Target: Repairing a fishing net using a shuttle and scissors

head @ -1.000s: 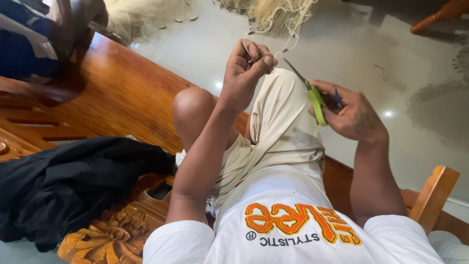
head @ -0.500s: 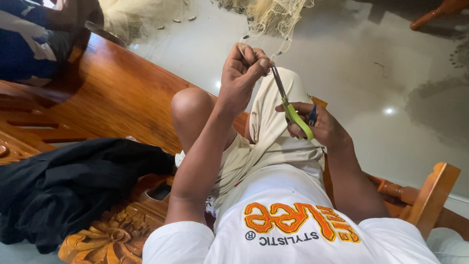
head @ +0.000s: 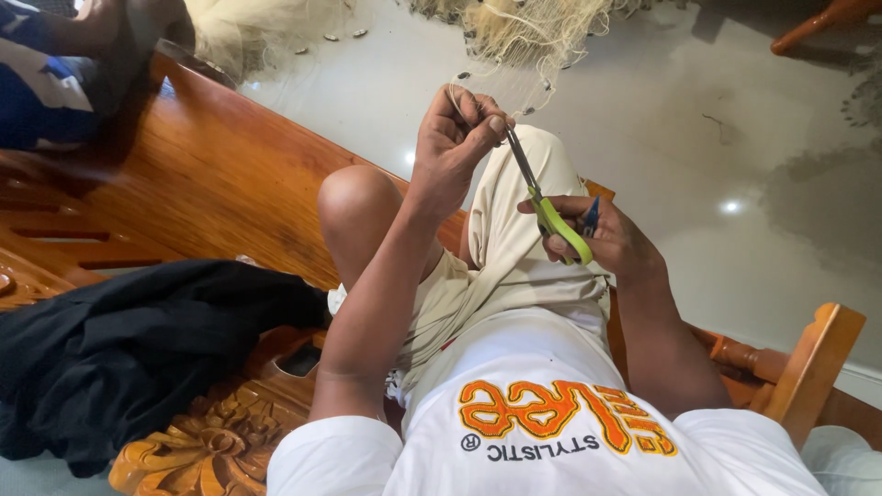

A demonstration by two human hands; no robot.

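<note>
Seated on a carved wooden bench [head: 230, 174], one bare knee [head: 354, 197] raised. Left hand [head: 455, 138] lifted, fingertips pinched on a thin strand of pale fishing net [head: 514, 37]. Right hand [head: 606, 239] closed around green-handled scissors [head: 547, 207], blades angled up, tips touching the left fingers. Net heaped on the glossy grey floor [head: 735, 138] beyond the bench's far edge. Black cloth [head: 129, 349] bunched on the seat near its left end, beside the carved armrest [head: 202, 441].
</note>
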